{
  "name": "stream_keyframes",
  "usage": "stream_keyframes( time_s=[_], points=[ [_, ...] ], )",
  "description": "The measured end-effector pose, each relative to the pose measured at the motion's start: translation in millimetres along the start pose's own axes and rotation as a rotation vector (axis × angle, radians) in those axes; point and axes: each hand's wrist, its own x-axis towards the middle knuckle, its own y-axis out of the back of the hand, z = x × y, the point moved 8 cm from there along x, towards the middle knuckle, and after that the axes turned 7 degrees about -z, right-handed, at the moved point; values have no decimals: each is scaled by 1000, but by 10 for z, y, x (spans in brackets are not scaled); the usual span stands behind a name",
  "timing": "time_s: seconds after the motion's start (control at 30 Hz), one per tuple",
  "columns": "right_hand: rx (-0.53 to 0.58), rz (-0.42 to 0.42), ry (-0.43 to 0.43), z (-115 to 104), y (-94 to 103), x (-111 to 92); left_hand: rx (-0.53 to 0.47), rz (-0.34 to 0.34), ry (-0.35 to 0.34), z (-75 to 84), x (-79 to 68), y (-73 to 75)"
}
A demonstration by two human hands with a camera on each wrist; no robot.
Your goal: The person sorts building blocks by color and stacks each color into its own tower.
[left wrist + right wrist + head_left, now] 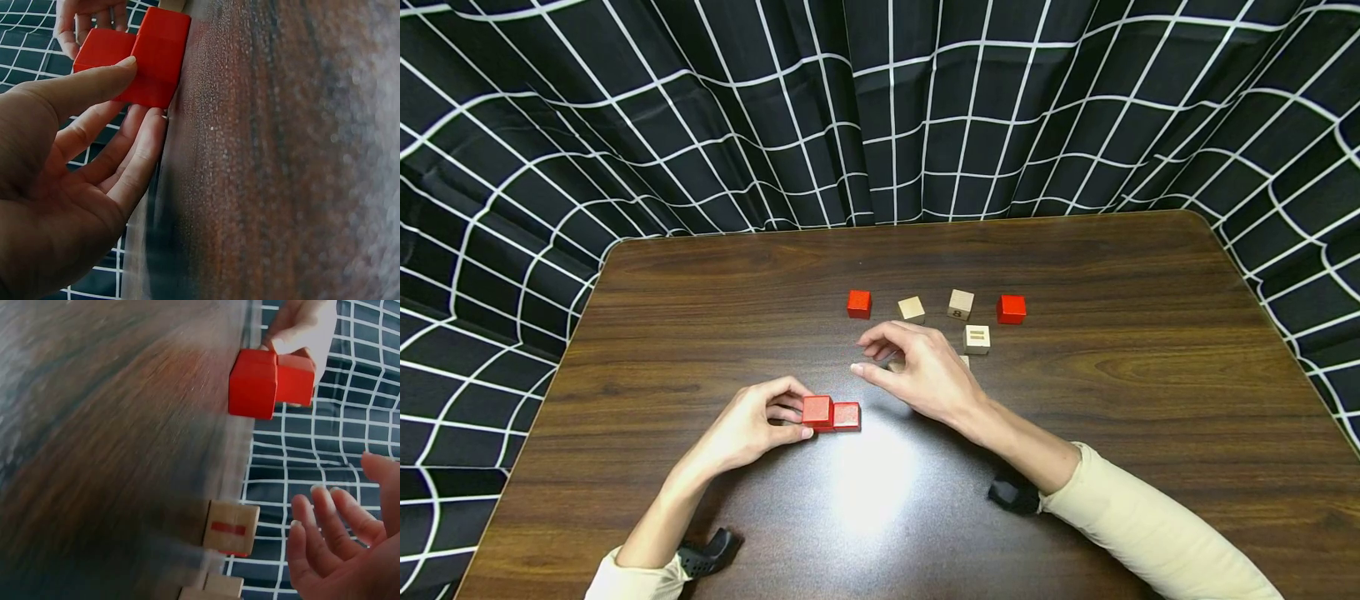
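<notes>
My left hand (pixel 748 425) grips the left end of a small build of red blocks, thumb at the near side and fingers behind. One upper red block (pixel 817 411) sits on the left end of a low red row; a lower red block (pixel 847 416) sticks out to its right. In the left wrist view the thumb tip lies at the seam between the upper block (pixel 103 49) and the row (pixel 164 44). My right hand (pixel 928 375) hovers to the right over the table, fingers loosely bent and holding nothing. Below it, pale wooden blocks are partly hidden.
Farther back stand a red cube (pixel 859 304), a plain wooden cube (pixel 912 310), a wooden cube with a dark mark (pixel 960 304) and another red cube (pixel 1011 309). A wooden cube with two bars (pixel 977 339) is nearer. A gridded black curtain (pixel 880 117) borders the table (pixel 700 317).
</notes>
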Motion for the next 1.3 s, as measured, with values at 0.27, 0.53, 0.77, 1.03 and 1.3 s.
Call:
stream_keyframes(
  time_s=[0.27,0.53,0.77,1.03,1.3],
  points=[
    [9,16,-2,82,127,-43,-1,2,14,-13,-2,-3],
    [-48,41,3,163,339,-84,2,4,-2,-1,1,-2],
    [-79,56,-22,220,483,-119,3,3,7,-6,-21,4],
    [-124,114,9,250,591,-166,-14,5,19,-23,-30,-10],
    [-149,130,9,339,687,-230,-13,6,23,-13,-36,-14]
  ],
)
